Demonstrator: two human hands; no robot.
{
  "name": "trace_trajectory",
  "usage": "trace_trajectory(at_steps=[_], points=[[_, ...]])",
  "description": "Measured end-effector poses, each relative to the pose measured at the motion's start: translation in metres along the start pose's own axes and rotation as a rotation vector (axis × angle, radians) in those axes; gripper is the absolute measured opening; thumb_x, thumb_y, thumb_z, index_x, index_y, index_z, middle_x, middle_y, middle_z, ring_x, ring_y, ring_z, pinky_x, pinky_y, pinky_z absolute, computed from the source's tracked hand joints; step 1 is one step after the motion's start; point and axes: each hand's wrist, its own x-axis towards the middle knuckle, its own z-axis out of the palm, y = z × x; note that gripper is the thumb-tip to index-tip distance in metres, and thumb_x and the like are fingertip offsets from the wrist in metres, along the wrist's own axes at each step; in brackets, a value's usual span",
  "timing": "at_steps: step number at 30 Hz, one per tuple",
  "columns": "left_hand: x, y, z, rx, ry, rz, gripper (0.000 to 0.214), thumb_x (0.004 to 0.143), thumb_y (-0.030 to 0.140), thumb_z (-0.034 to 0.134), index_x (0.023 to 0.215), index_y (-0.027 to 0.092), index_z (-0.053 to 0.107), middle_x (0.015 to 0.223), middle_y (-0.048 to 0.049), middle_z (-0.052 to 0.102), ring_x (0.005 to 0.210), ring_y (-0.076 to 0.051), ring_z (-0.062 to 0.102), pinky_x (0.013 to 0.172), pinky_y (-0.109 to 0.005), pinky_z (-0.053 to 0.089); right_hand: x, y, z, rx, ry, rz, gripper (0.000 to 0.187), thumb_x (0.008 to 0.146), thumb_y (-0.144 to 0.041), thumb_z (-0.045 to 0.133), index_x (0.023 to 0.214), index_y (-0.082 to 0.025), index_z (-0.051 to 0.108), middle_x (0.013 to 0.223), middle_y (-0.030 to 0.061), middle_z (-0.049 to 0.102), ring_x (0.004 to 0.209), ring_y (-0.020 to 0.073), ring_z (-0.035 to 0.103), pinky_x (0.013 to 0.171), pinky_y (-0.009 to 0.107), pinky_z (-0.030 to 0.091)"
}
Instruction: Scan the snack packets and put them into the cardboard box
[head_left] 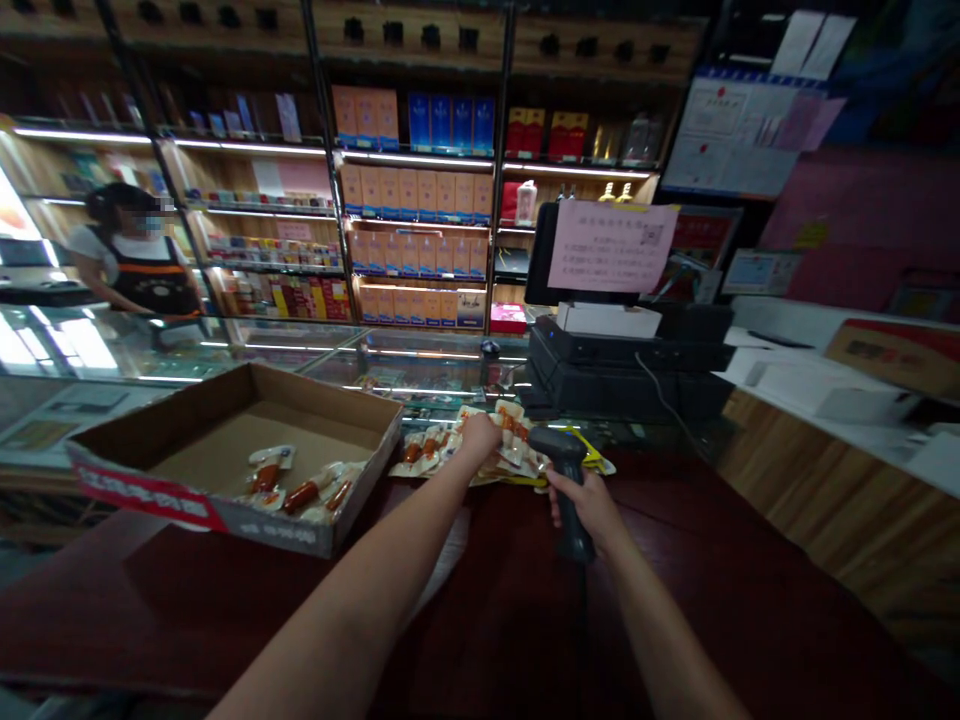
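My right hand point(589, 498) grips the handle of a dark barcode scanner point(564, 470), whose head points at a pile of sausage packets point(450, 445) on the counter. My left hand point(478, 435) reaches into that pile, fingers curled onto a packet point(510, 425); how firmly it holds is hard to see. An open cardboard box point(225, 440) stands to the left with several more sausage packets point(300, 490) in it.
A cash register with a pink notice point(611, 245) stands behind the pile. Glass display counters point(300, 350) run left. Shelves of boxed goods point(416, 230) fill the back wall. Another person in an apron point(139, 260) stands far left. A wooden counter point(825, 470) is at the right.
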Motion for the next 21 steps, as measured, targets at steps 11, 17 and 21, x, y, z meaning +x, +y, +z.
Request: trace_trajectory(at_steps=[11, 17, 21], points=[[-0.005, -0.016, -0.023, -0.026, 0.159, 0.075, 0.015, 0.072, 0.027, 0.061, 0.074, 0.012, 0.065, 0.081, -0.0115, 0.067, 0.078, -0.020, 0.061, 0.067, -0.026, 0.041, -0.002, 0.004, 0.021, 0.022, -0.054, 0.008, 0.031, 0.063, -0.037, 0.070, 0.081, -0.017, 0.056, 0.048, -0.0061, 0.055, 0.035, 0.0101, 0.050, 0.033, 0.021, 0.043], [-0.005, -0.075, -0.088, 0.040, 0.255, 0.039, 0.017, 0.075, 0.031, 0.060, 0.075, 0.014, 0.065, 0.078, -0.0071, 0.067, 0.078, -0.017, 0.060, 0.070, -0.024, 0.042, -0.011, 0.019, 0.067, 0.054, -0.188, 0.059, 0.035, 0.063, -0.039, 0.069, 0.085, -0.017, 0.055, 0.049, -0.0064, 0.054, 0.036, 0.0107, 0.050, 0.034, 0.022, 0.043], [0.003, -0.147, -0.154, 0.229, 0.254, -0.118, 0.025, 0.075, 0.036, 0.059, 0.085, 0.015, 0.067, 0.088, -0.0103, 0.068, 0.086, -0.022, 0.062, 0.074, -0.027, 0.044, -0.018, 0.034, 0.102, 0.046, -0.268, 0.092, 0.036, 0.063, -0.041, 0.069, 0.087, -0.017, 0.055, 0.050, -0.0060, 0.054, 0.037, 0.0109, 0.050, 0.035, 0.023, 0.043]])
